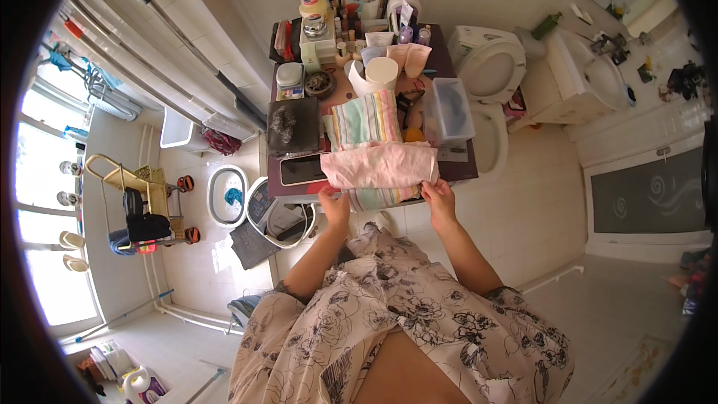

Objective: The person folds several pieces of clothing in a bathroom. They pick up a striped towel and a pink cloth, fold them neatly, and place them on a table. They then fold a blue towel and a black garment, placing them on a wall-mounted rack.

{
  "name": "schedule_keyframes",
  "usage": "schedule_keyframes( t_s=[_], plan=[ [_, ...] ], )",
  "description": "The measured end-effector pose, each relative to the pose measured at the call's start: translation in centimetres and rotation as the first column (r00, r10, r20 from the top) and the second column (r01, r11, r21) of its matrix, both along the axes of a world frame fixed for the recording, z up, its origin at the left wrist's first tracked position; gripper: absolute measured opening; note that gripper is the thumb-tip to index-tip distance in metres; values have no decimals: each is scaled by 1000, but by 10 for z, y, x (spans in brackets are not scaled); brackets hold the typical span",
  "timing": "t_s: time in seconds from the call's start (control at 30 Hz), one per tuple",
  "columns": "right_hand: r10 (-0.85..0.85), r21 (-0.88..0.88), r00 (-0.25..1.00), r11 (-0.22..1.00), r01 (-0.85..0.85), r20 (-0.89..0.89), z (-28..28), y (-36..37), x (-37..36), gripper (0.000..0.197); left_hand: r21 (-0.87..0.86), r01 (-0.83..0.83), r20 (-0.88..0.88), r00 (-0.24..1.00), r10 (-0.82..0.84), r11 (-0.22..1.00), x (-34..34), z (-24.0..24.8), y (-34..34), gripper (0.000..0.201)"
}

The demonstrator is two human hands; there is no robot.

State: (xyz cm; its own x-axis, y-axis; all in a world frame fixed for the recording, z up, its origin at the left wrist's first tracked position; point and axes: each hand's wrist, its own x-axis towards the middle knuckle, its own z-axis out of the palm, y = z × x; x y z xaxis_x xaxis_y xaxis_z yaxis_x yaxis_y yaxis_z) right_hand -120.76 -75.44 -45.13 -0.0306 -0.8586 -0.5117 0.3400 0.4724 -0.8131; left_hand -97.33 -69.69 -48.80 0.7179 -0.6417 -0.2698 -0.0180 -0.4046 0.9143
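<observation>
A pink cloth (pixel 380 166) lies across a striped towel (pixel 365 121) in pastel colours, on the near side of a dark-red table. The towel shows above the pink cloth and again below it, over the table's front edge. My left hand (pixel 336 211) is closed at the pink cloth's near left corner, thumb beside the towel's edge. On the other side, my right hand (pixel 440 202) pinches the near right corner of the pink cloth. A phone (pixel 302 170) with a dark screen lies left of the cloth.
Bottles, tubes and jars crowd the table's back, around a white paper roll (pixel 381 72). A clear plastic box (pixel 451 111) stands at right, a dark square case (pixel 293 126) at left. Below left are a bin (pixel 301 233) and a white basin (pixel 226 218). A toilet (pixel 491 71) stands at right.
</observation>
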Motion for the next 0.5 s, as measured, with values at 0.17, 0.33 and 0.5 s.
schedule_keyframes(
  t_s=[0.17, 0.33, 0.5],
  plan=[
    [75, -93, 997, 993, -72, 32, 51, -12, 9, 21, -69, 58, -772, 629, -90, 996, 24, 35, -15, 24],
    [76, -318, 994, 947, -48, 76, 56, -35, -12, 19, -257, -71, -823, 538, -180, 964, 26, 82, -30, 7],
    [-8, -15, 996, 1000, 7, -88, -10, -17, -39, 24, -153, -228, -829, 560, 1, 961, 36, 4, -13, 17]
  ],
)
